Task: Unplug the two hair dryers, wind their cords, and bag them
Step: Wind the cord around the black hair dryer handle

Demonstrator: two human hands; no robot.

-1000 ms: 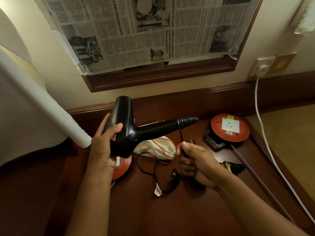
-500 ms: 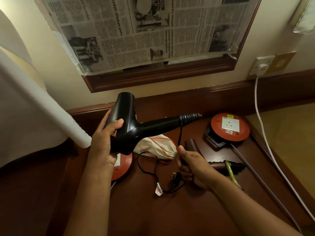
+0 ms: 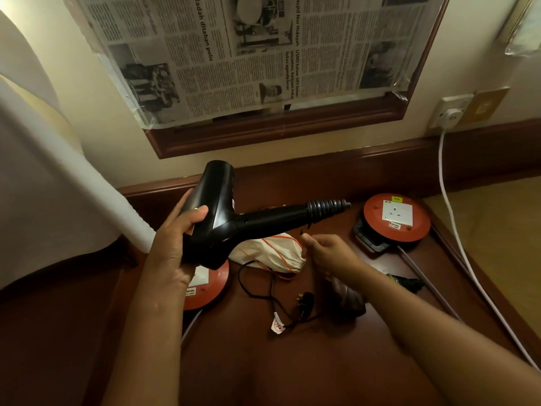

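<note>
My left hand [image 3: 172,250] grips the barrel of a black hair dryer [image 3: 222,221], held above the table with its handle pointing right. My right hand [image 3: 328,253] is just below the handle's ribbed end, fingertips pinched on the thin black cord [image 3: 308,227] where it drops from the handle. The rest of that cord loops over the table to its unplugged plug [image 3: 306,303] and a white tag. A brown hair dryer [image 3: 348,297] lies on the table, partly hidden under my right forearm. A white drawstring bag with orange stripes [image 3: 272,250] lies under the black dryer.
Two orange cable reels with sockets sit on the dark wooden table, one at the right [image 3: 395,218], one under my left hand [image 3: 205,285]. A white cable [image 3: 450,206] runs from a wall socket [image 3: 449,114] down the right side. A dark plug [image 3: 407,284] lies near the right reel.
My right hand has lifted off the table by the brown dryer and come up to the cord beneath the black dryer's handle. The black dryer has stayed roughly in place.
</note>
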